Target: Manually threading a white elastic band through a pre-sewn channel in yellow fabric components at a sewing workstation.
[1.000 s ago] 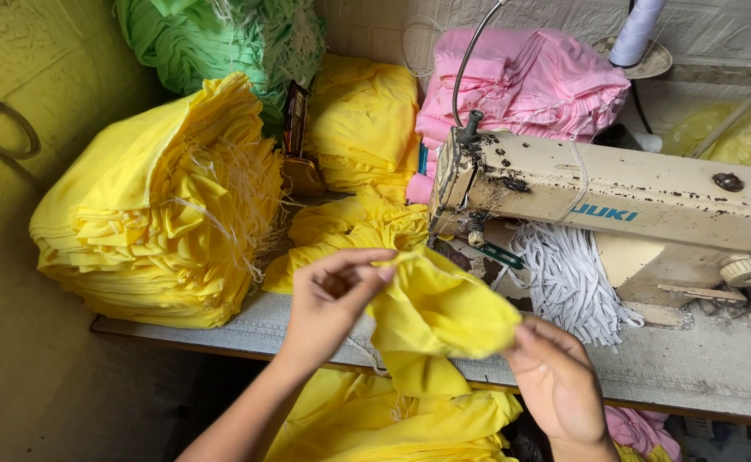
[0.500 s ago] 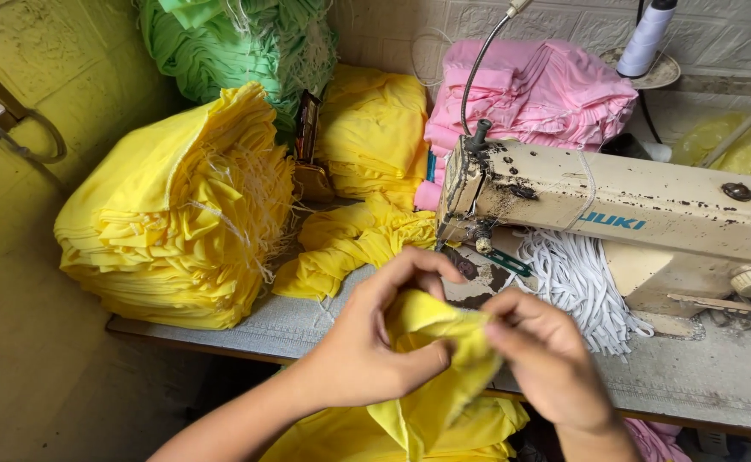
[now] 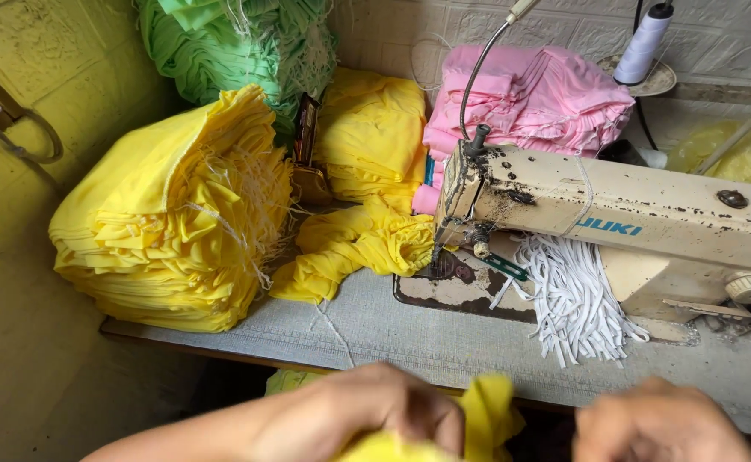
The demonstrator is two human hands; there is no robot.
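The left hand (image 3: 375,411) sits at the bottom edge of the head view at about 6 o'clock, forearm coming in from 7 o'clock, knuckles up and the fingers curled down and clamped on a small piece of yellow fabric (image 3: 478,419) that bunches up just to its right. The right hand (image 3: 658,423) is at about 5 o'clock, blurred and cut by the frame edge, close beside the fabric; I cannot tell whether its fingers are together or apart, nor whether they touch the cloth. Both hands hover at the near edge of the grey bench (image 3: 393,334). On the bench at 9 o'clock lies a tall stack of folded yellow fabric (image 3: 170,222) with frayed white threads along its side, and a heap of green fabric (image 3: 230,43) rises behind it at 11 o'clock. Toward the centre a loose yellow piece (image 3: 350,248) trails to the needle of a worn cream sewing machine (image 3: 615,214), with another yellow pile (image 3: 371,137) behind it. A pink fabric pile (image 3: 538,98) rests at 1 o'clock against the pale wall, a white thread spool (image 3: 645,43) stands beside it, and a bundle of white elastic strips (image 3: 572,299) lies under the machine's arm at 3 o'clock.
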